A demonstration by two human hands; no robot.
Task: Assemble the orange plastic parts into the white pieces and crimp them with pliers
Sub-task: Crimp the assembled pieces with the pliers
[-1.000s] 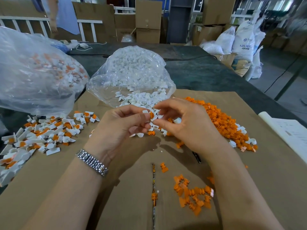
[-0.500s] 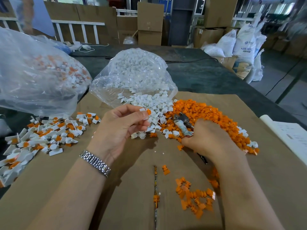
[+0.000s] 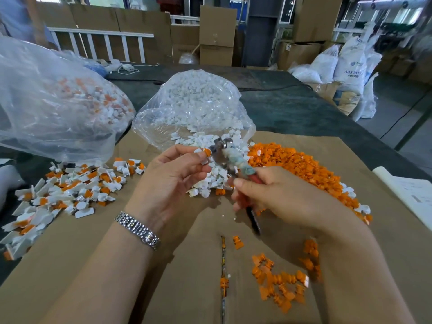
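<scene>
My left hand (image 3: 173, 174) pinches a white piece with an orange part set in it (image 3: 203, 153), held up over the cardboard. My right hand (image 3: 280, 195) grips the handles of the pliers (image 3: 225, 155), whose metal jaws point up-left and touch the orange end of that piece. A pile of loose white pieces (image 3: 215, 174) spills from a clear bag (image 3: 194, 106) behind the hands. To the right spreads a heap of loose orange parts (image 3: 301, 169).
Assembled white-and-orange pieces (image 3: 70, 192) lie in a pile at the left, below a large clear bag (image 3: 53, 108) holding more of them. Orange scraps (image 3: 280, 284) sit near the cardboard's (image 3: 117, 253) front. Papers (image 3: 413, 192) lie at the right edge.
My right hand picked the pliers up off the orange heap and brought their jaws to the piece in my left hand. The left hand rose slightly.
</scene>
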